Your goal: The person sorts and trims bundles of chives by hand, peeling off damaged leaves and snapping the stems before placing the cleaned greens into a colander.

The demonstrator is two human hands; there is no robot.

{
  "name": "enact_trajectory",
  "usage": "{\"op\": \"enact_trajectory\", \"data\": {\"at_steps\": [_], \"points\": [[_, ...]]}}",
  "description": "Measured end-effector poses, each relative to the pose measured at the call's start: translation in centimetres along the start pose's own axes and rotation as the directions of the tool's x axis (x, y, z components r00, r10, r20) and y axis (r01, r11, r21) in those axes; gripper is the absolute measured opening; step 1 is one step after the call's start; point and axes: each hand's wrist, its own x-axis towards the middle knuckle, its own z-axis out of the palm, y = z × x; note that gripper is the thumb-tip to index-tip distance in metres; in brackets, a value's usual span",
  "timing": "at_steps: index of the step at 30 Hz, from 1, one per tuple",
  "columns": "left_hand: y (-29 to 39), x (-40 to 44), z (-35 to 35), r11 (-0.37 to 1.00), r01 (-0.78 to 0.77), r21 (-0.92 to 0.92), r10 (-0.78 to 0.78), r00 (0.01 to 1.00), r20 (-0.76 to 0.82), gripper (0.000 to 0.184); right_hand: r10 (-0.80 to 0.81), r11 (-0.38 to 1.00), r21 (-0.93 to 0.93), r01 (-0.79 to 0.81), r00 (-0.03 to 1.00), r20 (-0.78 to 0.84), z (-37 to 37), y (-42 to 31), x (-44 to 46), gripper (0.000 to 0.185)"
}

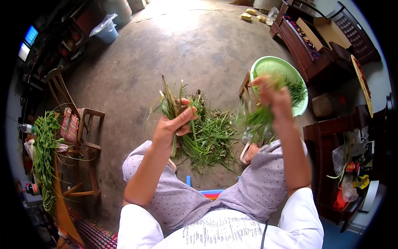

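My left hand (pixel 177 119) is closed around a bunch of long, thin greens (pixel 166 99) that look like chives, with brownish, ragged ends pointing up. My right hand (pixel 274 97) is smeared by motion, gripping another bunch of the greens (pixel 259 120) that hangs below the fist. A loose heap of the same greens (pixel 213 135) lies on the floor between my feet, mixed with dry bits. Just beyond my right hand stands a light green plastic basket (pixel 306 106) with more greens inside; my hand covers part of it.
A wooden chair (pixel 89 112) stands at left, by a ledge piled with leafy stems (pixel 43 153). A blue bin (pixel 108 35) is at the far left. Dark wooden furniture (pixel 290 43) lines the right side. Under me shows a blue and red stool (pixel 211 193).
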Motion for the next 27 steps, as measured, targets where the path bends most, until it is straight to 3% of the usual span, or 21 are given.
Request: {"op": "enact_trajectory", "data": {"at_steps": [2, 5, 7, 10, 13, 14, 17, 18, 21, 27], "points": [[-0.5, -0.2, 1.3, 0.999, -0.005, 0.048, 0.004, 1.0, 0.022, 0.026, 0.038, 0.98, -0.198, 0.012, 0.968, 0.248, 3.5, 1.0, -1.7, 0.022], [-1.3, -0.2, 1.7, 0.994, -0.014, 0.108, 0.005, 0.996, 0.091, 0.029, 0.053, 0.999, -0.031, -0.044, 0.881, 0.469, 6.2, 1.6, -3.4, 0.024], [-1.8, -0.1, 1.5, 0.997, -0.016, 0.073, 0.006, 0.99, 0.139, 0.029, -0.092, 0.993, 0.102, 0.053, 0.9, 0.426, 7.3, 3.7, -3.6, 0.024], [-1.3, -0.5, 1.9, 0.995, 0.006, 0.104, -0.02, 0.991, 0.13, 0.029, -0.137, 0.982, 0.175, 0.073, 0.911, 0.389, 7.5, 4.2, -3.5, 0.02], [-0.8, -1.1, 2.8, 0.989, 0.011, 0.145, -0.026, 0.994, 0.102, 0.028, -0.119, 0.99, 0.102, 0.094, 0.954, 0.277, 6.5, 3.3, -3.1, 0.017], [-0.7, -1.2, 2.6, 0.989, -0.002, 0.15, -0.017, 0.992, 0.127, 0.027, -0.273, 0.96, 0.01, 0.279, 0.93, 0.247, 6.1, 2.9, -2.7, 0.025], [-0.8, -1.4, 2.5, 0.983, -0.038, 0.177, 0.008, 0.986, 0.167, 0.03, -0.156, 0.988, 0.036, 0.152, 0.965, 0.211, 5.5, 2.3, -1.8, 0.032], [-0.9, -1.4, 2.3, 0.982, -0.033, 0.188, 0.0, 0.985, 0.174, 0.029, -0.049, 0.989, 0.145, 0.012, 0.966, 0.255, 5.6, 2.0, -2.0, 0.036], [-1.2, -1.4, 2.3, 0.975, -0.03, 0.22, -0.014, 0.981, 0.194, 0.028, 0.01, 0.994, 0.1, -0.046, 0.943, 0.334, 5.2, 2.3, -2.0, 0.031], [-1.2, -1.4, 2.9, 0.969, 0.077, 0.235, -0.123, 0.975, 0.185, 0.026, -0.068, 0.995, 0.083, 0.047, 0.961, 0.267, 6.0, 2.0, -2.3, 0.018]]}}
